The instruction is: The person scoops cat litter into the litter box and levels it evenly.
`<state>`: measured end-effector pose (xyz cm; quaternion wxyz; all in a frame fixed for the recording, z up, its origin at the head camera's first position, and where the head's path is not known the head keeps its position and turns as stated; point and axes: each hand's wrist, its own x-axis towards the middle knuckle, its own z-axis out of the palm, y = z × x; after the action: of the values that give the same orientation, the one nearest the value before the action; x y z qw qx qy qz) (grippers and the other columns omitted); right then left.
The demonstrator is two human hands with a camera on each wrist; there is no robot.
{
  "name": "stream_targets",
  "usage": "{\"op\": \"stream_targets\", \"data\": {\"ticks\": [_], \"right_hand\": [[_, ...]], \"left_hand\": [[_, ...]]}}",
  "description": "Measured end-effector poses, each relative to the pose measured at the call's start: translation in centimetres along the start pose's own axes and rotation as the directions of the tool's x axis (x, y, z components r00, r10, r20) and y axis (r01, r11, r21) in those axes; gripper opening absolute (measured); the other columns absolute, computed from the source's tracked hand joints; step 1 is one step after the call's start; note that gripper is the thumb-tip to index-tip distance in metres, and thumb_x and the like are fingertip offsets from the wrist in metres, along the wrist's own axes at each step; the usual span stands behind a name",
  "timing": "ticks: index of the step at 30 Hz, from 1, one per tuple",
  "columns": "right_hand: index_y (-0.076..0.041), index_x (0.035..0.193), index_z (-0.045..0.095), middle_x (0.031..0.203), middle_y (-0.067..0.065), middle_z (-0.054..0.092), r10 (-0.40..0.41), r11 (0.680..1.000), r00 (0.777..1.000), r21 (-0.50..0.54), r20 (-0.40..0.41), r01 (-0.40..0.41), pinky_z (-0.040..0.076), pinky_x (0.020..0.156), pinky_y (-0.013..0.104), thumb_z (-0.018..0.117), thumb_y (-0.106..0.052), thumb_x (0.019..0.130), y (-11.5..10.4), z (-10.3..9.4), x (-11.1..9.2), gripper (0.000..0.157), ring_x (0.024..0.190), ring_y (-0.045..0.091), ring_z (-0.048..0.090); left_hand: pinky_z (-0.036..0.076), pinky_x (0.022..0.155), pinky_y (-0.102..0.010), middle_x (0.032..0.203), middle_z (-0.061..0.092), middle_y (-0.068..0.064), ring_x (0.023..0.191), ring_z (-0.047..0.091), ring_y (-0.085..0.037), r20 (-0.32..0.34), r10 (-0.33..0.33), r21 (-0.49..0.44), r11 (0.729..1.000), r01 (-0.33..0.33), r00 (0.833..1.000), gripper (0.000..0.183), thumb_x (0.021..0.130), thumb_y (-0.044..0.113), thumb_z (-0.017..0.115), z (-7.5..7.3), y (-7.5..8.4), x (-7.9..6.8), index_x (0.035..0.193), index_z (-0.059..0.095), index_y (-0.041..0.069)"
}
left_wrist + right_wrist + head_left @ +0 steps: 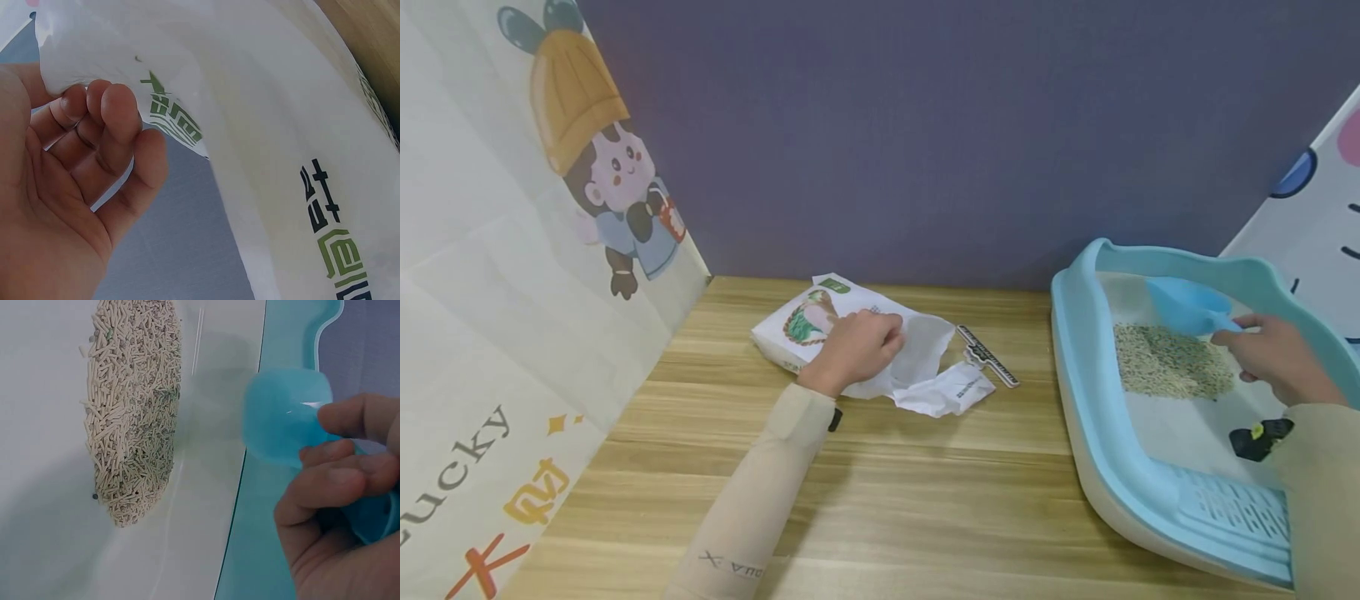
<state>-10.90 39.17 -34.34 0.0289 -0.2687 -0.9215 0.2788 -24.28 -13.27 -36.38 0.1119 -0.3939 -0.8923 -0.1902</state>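
My left hand [859,348] grips the torn-open edge of a white printed cat litter bag [921,342], which lies on its side on the wooden table. In the left wrist view, curled fingers [119,112] meet the bag's plastic at its edge. On the right, my right hand [1273,354] holds a light blue litter scoop [1183,304] by its handle, inside a blue-and-white litter box [1086,392]. A pile of pale pellet litter [1172,367] with darker greenish bits lies on the box floor, just below the scoop in the head view.
Right of the bag's opening lies a black-and-white sealing clip [988,357] on the wooden table [940,483]. The litter box has a slotted step [1240,508] at its near end. A dark blue panel [895,142] stands behind, with printed sheets on both sides.
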Motion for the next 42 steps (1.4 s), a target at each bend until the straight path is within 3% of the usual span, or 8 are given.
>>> {"op": "stream_targets", "data": {"ticks": [8, 14, 22, 30, 35, 42], "right_hand": [[0.017, 0.150, 0.027, 0.119, 0.031, 0.043, -0.007, 1.000, 0.997, 0.015, -0.082, 0.009, 0.041, 0.061, 0.042, 0.042, -0.036, 0.103, -0.4, -0.3, -0.3, 0.072, 0.071, 0.029, 0.052], [0.014, 0.151, 0.030, 0.096, 0.020, 0.054, -0.020, 1.000, 0.992, 0.017, -0.121, 0.022, 0.042, 0.057, 0.038, 0.045, -0.035, 0.103, -0.8, -0.3, -0.4, 0.070, 0.063, 0.022, 0.053], [0.011, 0.155, 0.026, 0.075, 0.005, 0.059, -0.132, 0.988, 0.985, 0.070, -0.109, 0.140, 0.044, 0.055, 0.036, 0.043, -0.036, 0.105, -1.3, 0.2, -0.6, 0.071, 0.057, 0.021, 0.053], [0.008, 0.156, 0.027, 0.073, 0.001, 0.063, -0.246, 0.966, 0.967, 0.060, -0.072, 0.250, 0.042, 0.058, 0.031, 0.043, -0.043, 0.106, -2.0, 0.6, -1.0, 0.073, 0.056, 0.024, 0.056], [0.009, 0.154, 0.030, 0.071, -0.011, 0.061, -0.267, 0.959, 0.960, 0.080, -0.086, 0.274, 0.045, 0.056, 0.030, 0.043, -0.039, 0.108, -2.7, 0.2, -1.3, 0.068, 0.055, 0.019, 0.057], [0.005, 0.149, 0.037, 0.075, -0.012, 0.063, -0.302, 0.947, 0.951, 0.094, -0.064, 0.307, 0.047, 0.056, 0.033, 0.040, -0.043, 0.108, -6.0, -0.2, -3.2, 0.063, 0.058, 0.020, 0.057]], "left_hand": [[0.032, 0.055, -0.028, 0.060, 0.042, 0.005, 0.058, 0.042, -0.013, 0.002, -0.003, 0.000, 1.000, 0.003, 1.000, 0.033, 0.100, 0.019, 0.055, -0.1, 0.0, 0.0, 0.069, 0.044, 0.018], [0.033, 0.055, -0.028, 0.060, 0.043, 0.005, 0.058, 0.043, -0.013, 0.003, -0.002, 0.004, 1.000, 0.002, 1.000, 0.033, 0.100, 0.019, 0.056, -0.1, 0.0, 0.0, 0.069, 0.045, 0.018], [0.032, 0.054, -0.028, 0.060, 0.042, 0.005, 0.058, 0.043, -0.013, 0.000, 0.000, 0.001, 1.000, 0.000, 1.000, 0.032, 0.099, 0.018, 0.056, -0.1, 0.0, -0.1, 0.069, 0.044, 0.018], [0.033, 0.054, -0.028, 0.059, 0.042, 0.005, 0.057, 0.042, -0.013, 0.010, -0.003, 0.001, 1.000, 0.003, 1.000, 0.033, 0.100, 0.019, 0.055, 0.1, -0.1, 0.0, 0.069, 0.044, 0.019], [0.033, 0.055, -0.028, 0.059, 0.042, 0.005, 0.057, 0.042, -0.013, 0.009, -0.007, 0.003, 1.000, 0.007, 1.000, 0.033, 0.101, 0.020, 0.055, 0.1, -0.1, 0.0, 0.069, 0.045, 0.019], [0.033, 0.055, -0.028, 0.060, 0.043, 0.005, 0.057, 0.043, -0.013, 0.001, -0.006, 0.002, 1.000, 0.006, 1.000, 0.033, 0.100, 0.020, 0.056, 0.1, -0.1, -0.1, 0.069, 0.045, 0.018]]}}
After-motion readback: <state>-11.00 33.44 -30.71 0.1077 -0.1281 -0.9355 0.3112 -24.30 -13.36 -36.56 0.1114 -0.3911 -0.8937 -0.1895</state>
